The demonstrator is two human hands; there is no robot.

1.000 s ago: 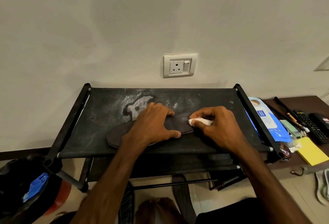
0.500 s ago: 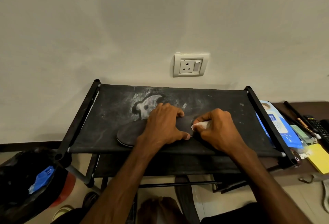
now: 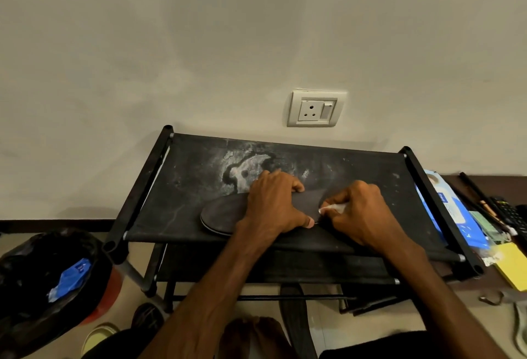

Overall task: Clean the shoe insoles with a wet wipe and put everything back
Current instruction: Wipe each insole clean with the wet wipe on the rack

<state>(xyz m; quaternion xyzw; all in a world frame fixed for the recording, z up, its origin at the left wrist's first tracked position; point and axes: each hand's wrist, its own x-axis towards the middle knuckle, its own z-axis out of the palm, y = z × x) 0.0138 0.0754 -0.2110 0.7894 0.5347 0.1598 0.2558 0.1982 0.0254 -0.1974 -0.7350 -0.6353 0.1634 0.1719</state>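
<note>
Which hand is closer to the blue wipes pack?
The right hand. It pinches a wipe on the insole, nearer the blue wipes pack; the left hand holds the insole farther away.

The insole (image 3: 225, 213) is coloured dark grey, the wipe (image 3: 333, 208) white. The black shelf (image 3: 356, 170) is marked with a whitish blotch (image 3: 245, 167).

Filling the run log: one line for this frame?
phase: insole wipe | left hand: holds insole down on rack | right hand: pinches wet wipe against insole
</note>
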